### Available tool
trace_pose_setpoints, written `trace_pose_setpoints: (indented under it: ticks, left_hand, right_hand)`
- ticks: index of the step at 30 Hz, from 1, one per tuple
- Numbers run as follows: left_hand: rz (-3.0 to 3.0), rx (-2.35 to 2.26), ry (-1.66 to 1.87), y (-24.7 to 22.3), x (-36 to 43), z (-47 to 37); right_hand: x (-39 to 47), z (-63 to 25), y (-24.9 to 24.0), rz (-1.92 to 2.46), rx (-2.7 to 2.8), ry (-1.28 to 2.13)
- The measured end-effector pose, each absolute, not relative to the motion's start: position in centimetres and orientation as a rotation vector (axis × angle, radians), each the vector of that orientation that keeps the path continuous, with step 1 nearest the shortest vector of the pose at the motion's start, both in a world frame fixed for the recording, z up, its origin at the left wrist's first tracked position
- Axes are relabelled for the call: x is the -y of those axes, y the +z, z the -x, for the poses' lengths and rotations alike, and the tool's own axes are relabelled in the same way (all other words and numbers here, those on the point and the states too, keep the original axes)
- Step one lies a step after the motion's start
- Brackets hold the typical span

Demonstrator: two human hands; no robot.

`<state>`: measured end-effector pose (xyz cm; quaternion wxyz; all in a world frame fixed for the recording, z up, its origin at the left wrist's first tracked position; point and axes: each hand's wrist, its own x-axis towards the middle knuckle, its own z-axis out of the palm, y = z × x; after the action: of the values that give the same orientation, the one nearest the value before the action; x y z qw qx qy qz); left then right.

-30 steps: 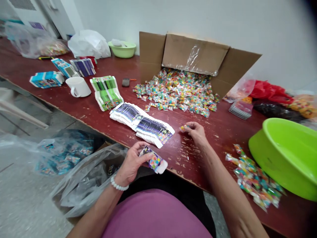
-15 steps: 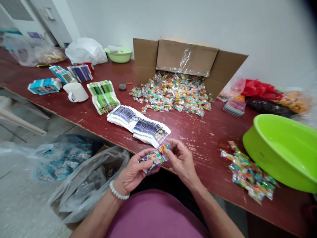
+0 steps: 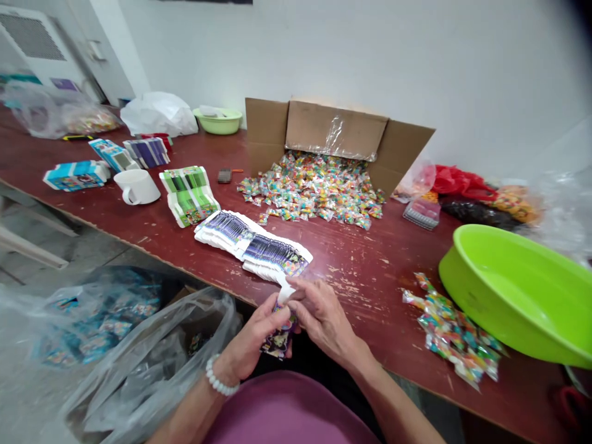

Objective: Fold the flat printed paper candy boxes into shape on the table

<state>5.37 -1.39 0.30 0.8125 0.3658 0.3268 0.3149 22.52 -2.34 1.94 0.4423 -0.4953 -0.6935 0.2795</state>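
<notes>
My left hand (image 3: 253,338), with a beaded bracelet at the wrist, holds a small purple printed packet (image 3: 279,339) over my lap at the table's front edge. The fingers of my right hand (image 3: 321,314) pinch the white flap at the packet's top. Just beyond my hands lies a fanned row of purple and white cards (image 3: 272,251). Behind it, wrapped candies (image 3: 319,188) spill from an open cardboard box (image 3: 335,131). A smaller pile of wrapped candies (image 3: 456,336) is on the right.
A green basin (image 3: 522,296) stands at the right. Green cards (image 3: 190,196), a white mug (image 3: 137,187) and blue cartons (image 3: 76,175) are at the left. Below the table edge sit an open plastic bag (image 3: 152,376) and a bag of blue packets (image 3: 99,320).
The packet has turned more upright, and its white flap now shows between my right fingers. The candy seen at its top is no longer visible. The camera view has shifted slightly.
</notes>
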Motion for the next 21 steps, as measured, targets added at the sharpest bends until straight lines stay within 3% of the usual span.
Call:
trace_pose_setpoints:
  ticks: [3, 8, 10, 15, 21]
  left_hand:
    - [-0.592, -0.801, 0.719, 0.1, 1.0, -5.4]
    - [-0.693, -0.922, 0.843, 0.4, 1.1, -5.6]
    - [-0.788, -0.931, 0.879, 0.9, 1.4, -5.8]
    - [-0.775, -0.852, 0.868, 1.7, 1.5, -5.8]
    - [-0.533, -0.842, 0.820, 0.6, 0.8, -5.7]
  right_hand:
    - [2.5, -22.1, 1.9, 1.274, 1.470, 0.809]
    - [2.2, -21.3, 1.5, 1.115, 1.141, 1.485]
    - [2.0, -20.7, 1.3, 1.015, 1.085, 1.561]
    - [1.8, -20.5, 0.7, 1.035, 1.057, 1.409]
    - [2.3, -21.5, 0.5, 1.025, 1.667, 0.777]
